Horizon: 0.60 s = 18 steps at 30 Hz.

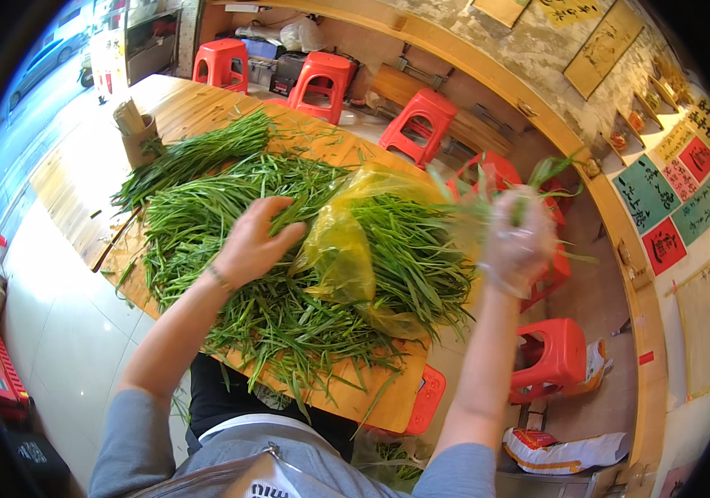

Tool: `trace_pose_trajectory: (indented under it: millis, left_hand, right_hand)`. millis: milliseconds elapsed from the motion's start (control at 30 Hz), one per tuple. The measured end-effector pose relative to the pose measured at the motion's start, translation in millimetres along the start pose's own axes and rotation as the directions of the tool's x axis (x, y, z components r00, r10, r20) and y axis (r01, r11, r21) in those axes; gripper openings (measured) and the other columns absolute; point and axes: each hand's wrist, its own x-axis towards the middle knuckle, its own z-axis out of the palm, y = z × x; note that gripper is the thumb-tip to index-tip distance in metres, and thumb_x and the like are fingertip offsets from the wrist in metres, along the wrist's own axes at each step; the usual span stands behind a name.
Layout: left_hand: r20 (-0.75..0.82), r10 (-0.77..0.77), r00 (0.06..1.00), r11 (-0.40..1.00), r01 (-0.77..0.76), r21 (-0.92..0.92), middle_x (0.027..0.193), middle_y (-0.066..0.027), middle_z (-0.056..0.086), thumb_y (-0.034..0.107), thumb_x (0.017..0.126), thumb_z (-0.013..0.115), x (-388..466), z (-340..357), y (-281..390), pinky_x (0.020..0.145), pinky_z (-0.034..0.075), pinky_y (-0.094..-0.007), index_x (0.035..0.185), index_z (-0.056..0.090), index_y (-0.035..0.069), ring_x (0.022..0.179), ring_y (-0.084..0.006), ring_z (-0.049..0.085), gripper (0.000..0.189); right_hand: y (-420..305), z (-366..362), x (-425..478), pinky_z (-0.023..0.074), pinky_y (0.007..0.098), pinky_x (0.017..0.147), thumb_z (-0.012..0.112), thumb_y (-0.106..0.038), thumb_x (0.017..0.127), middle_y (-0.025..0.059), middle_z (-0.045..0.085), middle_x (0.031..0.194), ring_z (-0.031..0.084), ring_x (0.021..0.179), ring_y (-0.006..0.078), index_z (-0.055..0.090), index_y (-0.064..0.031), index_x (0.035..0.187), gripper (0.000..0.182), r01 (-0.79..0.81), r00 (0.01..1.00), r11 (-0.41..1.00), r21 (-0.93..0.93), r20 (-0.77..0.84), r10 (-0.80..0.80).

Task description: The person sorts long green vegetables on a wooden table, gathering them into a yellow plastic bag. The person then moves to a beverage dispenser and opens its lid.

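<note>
A heap of long-stemmed leafy greens (255,193) covers much of the wooden table before me. My left hand (261,239) is bare, its fingers apart over the heap; whether they touch the stems is unclear. In a clear plastic glove, my right hand (520,233) is raised past the table's right side. It grips a small bunch of greens (551,171), blurred along with the hand. Between my hands, a thin yellow plastic bag (336,255) lies around more greens (417,249). A neater bundle of greens (205,152) rests farther back, toward the left.
The wooden table (392,404) has loose leaf scraps on it. A holder with chopsticks (139,140) stands at its far left, near a dark stick (117,239). Red plastic stools (420,124) line the far and right sides. A plastic bag with greens (398,457) sits low beside me.
</note>
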Motion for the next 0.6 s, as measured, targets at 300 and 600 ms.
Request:
trace_pose_trajectory:
  millis: [300,600]
  left_hand:
    - [0.125,-0.234,0.964,0.966,0.245,-0.079,0.072,-0.0042,0.063,0.022,0.078,0.07,88.4,66.1,-10.5,0.057,0.047,-0.0281,0.094,0.066,0.002,0.061,-0.0124,0.058,0.026]
    - [-0.084,0.259,0.962,0.963,-0.25,0.103,0.07,-0.0144,0.062,0.013,0.077,0.062,101.6,36.4,95.7,0.06,0.047,-0.0358,0.081,0.061,0.002,0.066,-0.0272,0.062,0.011]
  right_hand:
    - [-53.9,75.9,-108.2,0.056,0.0392,0.067,0.058,-0.026,0.085,0.0112,0.067,0.086,0.067,0.075,0.0248,0.065,-0.0084,0.094,0.02,0.016,0.585,0.98,0.198,0.793,-0.17]
    - [-53.3,128.5,-55.3,0.0533,0.042,0.078,0.049,-0.018,0.083,0.0151,0.067,0.093,0.066,0.085,0.0274,0.066,-0.0074,0.096,0.024,-0.074,0.181,0.993,0.096,0.98,-0.081]
